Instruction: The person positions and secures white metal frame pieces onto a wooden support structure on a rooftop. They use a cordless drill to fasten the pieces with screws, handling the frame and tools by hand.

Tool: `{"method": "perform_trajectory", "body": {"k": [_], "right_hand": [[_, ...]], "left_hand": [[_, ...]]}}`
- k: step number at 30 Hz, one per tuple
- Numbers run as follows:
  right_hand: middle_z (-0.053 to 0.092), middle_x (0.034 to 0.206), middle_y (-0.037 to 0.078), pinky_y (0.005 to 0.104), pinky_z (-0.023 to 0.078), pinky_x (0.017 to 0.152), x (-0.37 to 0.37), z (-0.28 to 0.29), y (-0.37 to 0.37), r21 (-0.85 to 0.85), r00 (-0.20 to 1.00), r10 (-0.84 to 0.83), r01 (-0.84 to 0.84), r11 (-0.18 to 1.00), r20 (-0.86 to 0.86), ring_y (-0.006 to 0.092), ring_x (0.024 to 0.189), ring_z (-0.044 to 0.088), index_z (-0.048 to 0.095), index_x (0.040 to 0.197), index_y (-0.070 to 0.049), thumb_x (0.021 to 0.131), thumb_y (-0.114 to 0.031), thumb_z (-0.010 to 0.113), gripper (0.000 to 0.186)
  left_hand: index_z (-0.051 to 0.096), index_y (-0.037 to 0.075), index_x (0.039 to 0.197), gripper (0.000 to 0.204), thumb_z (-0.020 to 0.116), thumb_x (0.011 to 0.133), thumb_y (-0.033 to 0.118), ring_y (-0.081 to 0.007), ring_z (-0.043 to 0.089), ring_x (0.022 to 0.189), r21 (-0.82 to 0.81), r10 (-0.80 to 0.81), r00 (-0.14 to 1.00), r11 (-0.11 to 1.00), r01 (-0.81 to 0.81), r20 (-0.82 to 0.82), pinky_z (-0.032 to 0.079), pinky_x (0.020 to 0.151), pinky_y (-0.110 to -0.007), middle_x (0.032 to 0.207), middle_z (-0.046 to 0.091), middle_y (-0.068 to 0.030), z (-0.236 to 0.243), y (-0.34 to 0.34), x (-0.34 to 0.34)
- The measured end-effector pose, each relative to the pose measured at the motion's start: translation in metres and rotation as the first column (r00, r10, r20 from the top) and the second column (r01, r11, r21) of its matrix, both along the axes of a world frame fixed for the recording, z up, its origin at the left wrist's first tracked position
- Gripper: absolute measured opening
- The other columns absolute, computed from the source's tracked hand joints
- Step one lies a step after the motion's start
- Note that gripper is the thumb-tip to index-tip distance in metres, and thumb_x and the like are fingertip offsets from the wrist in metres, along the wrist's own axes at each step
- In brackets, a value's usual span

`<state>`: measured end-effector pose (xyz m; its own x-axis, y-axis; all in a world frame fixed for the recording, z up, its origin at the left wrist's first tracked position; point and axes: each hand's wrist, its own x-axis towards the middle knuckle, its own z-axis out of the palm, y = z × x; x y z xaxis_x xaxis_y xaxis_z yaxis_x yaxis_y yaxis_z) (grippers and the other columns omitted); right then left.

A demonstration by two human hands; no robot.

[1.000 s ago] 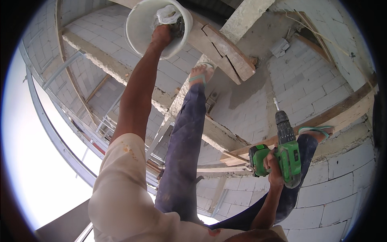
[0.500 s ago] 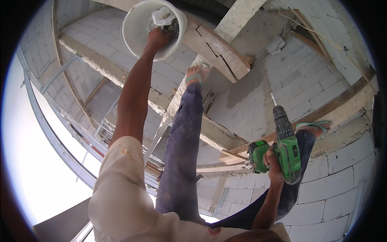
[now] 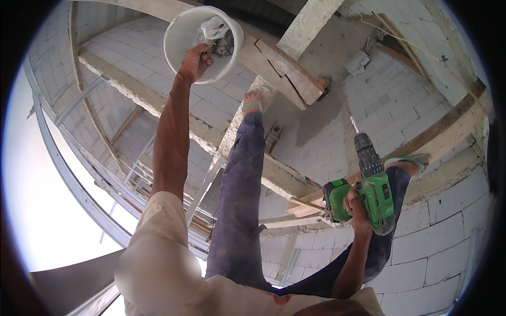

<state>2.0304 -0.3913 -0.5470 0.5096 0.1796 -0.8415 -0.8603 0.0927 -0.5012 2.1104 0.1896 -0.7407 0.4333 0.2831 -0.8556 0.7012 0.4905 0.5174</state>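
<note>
My left hand [image 3: 196, 62] is at the near rim of a white bucket [image 3: 176, 38], with its fingers curled together. Whatever they may pinch is too small to make out. Inside the bucket lie a crumpled clear plastic bag [image 3: 213, 27] and a heap of small dark metal pieces [image 3: 226, 46], perhaps screws. On the right, my right hand [image 3: 358, 210] grips the handle of a green and black cordless drill [image 3: 377, 197]. The drill points away from me, and a silvery bit [image 3: 354, 125] sticks out of its chuck.
My sandalled feet stand apart, one on a rough concrete beam [image 3: 230, 138], the other on a wooden plank [image 3: 448, 138]. A cracked timber block [image 3: 290, 71] lies beyond the bucket. Far below are block walls [image 3: 377, 100] and a floor. Metal framing [image 3: 68, 174] runs along the left.
My left hand has drawn back from deep in the bucket toward its near rim, uncovering more of the metal pieces. The drill stays in my right hand, nearly unmoved.
</note>
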Motion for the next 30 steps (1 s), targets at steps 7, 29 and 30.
{"method": "perform_trajectory", "body": {"k": [7,29,30], "right_hand": [[0.056,0.081,0.000,0.0255,0.040,0.058,0.008,0.009,0.009,-0.053,0.999,0.038,-0.040,0.998,-0.022,0.0073,0.065,0.048,0.058,0.135,0.001,0.094,-0.001,0.071,0.043],[0.063,0.085,0.001,0.0315,0.046,0.069,0.069,0.114,0.057,-0.247,0.894,0.366,-0.306,0.919,0.258,0.0126,0.077,0.058,0.067,0.114,-0.005,0.092,-0.017,0.080,0.028],[0.065,0.093,0.004,0.0354,0.049,0.076,0.073,0.122,0.056,-0.271,0.873,0.412,-0.344,0.899,0.260,0.0171,0.085,0.061,0.065,0.117,-0.006,0.090,-0.017,0.081,0.033]], "left_hand": [[0.060,0.001,0.103,0.012,0.061,0.092,0.007,-0.0096,0.044,0.071,-0.092,0.008,0.995,0.996,0.001,0.098,0.040,0.068,-0.029,0.091,0.057,-0.0042,-0.001,0.000,0.013],[0.060,0.003,0.121,0.022,0.064,0.105,0.017,-0.0093,0.050,0.080,-0.522,0.381,0.853,0.839,-0.156,0.358,0.046,0.073,-0.026,0.101,0.058,-0.0041,0.167,-0.205,0.002],[0.060,0.003,0.121,0.021,0.064,0.105,0.016,-0.0096,0.051,0.081,-0.542,0.388,0.857,0.825,-0.159,0.339,0.046,0.073,-0.026,0.102,0.059,-0.0047,0.184,-0.222,0.009]]}}
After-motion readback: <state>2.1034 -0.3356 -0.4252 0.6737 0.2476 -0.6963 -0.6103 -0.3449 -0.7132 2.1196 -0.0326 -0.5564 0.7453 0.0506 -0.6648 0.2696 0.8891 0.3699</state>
